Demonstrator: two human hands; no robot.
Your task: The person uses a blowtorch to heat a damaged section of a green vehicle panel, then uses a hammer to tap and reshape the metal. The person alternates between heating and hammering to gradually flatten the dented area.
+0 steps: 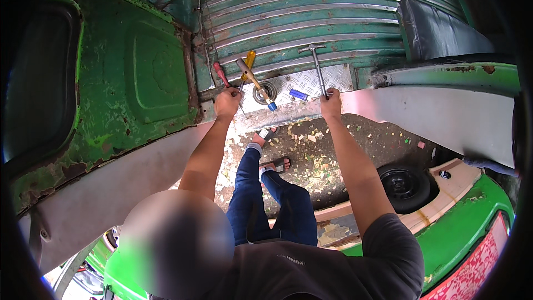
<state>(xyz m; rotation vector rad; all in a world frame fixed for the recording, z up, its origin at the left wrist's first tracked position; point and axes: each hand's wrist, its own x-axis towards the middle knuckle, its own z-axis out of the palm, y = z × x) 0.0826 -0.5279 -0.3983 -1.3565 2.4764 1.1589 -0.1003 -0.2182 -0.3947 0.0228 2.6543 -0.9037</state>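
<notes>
My left hand (226, 103) is closed at the edge of a diamond-plate metal step (340, 76), its fingers at the shaft of a red-handled screwdriver (220, 73). My right hand (331, 103) grips the lower end of a metal T-handle wrench (318, 69), whose crossbar points away from me. Between my hands lies a brass-coloured tool (256, 84) with a grey-brown head and a blue end. It crosses a round fitting (267, 90) in the plate. Beside it is a yellow-handled screwdriver (250, 59). A small blue object (298, 95) lies nearer my right hand.
A ribbed green vehicle floor (305, 19) stretches beyond the step. At left is a worn green door (133, 78); at right, a dark padded seat (438, 30). Paint flakes (319, 169) litter the ground around my feet. A wheel (401, 184) and green bodywork (472, 233) stand behind me at right.
</notes>
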